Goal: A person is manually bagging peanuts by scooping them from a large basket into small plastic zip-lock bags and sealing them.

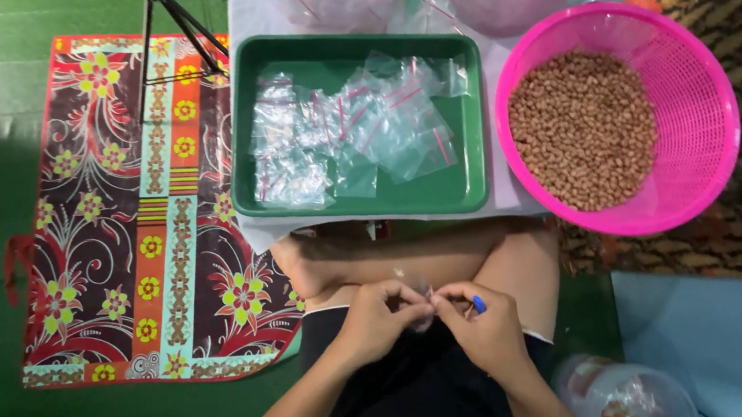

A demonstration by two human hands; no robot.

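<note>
Both my hands pinch one small clear bag (421, 311) over my lap, left hand (380, 319) and right hand (485, 326) gripping its top edge. It looks light, floppy and slick, so best held at the seal. Ahead, the green tray (463, 112) holds more bags; the pink basket (707, 101) of peanuts (583, 131) sits right of it.

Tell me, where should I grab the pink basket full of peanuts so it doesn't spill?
Hold the pink basket by its rim, probably with a hand on each of two opposite sides, coming down from above. It stands upright and open, with the peanuts heaped low inside, so the rim is free all round. Its walls are thin mesh, which may bend if squeezed.
</note>
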